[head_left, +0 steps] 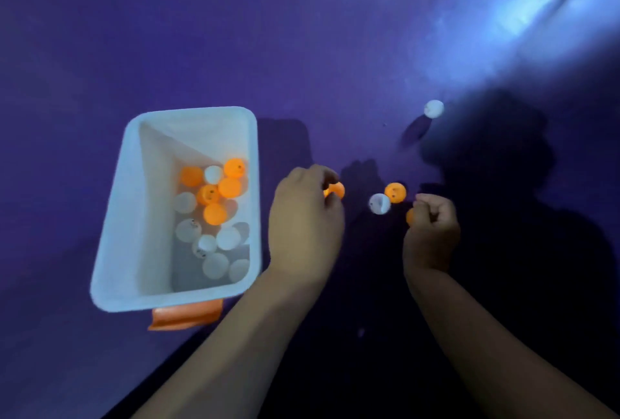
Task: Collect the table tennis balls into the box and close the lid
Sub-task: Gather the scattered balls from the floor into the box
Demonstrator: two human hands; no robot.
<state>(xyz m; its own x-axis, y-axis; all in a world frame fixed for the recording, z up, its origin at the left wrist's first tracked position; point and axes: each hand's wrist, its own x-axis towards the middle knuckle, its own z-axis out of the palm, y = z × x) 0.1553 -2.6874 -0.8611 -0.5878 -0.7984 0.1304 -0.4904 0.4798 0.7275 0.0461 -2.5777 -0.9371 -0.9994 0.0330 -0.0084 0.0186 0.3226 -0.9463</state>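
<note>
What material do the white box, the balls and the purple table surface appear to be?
White box: probably moulded plastic, smooth, with rounded rim and corners. Balls, such as the orange ball lying loose: likely thin matte plastic, evenly coloured, small print marks. Purple table surface: hard and slightly glossy, since it reflects light; the material is unclear.

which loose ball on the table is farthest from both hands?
The white ball, alone up the table beyond the right hand. The other loose white ball and orange ball sit together between the hands.

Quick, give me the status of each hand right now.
Left hand: closed on an orange ball.
Right hand: curled shut, an orange ball showing at its edge.
</note>
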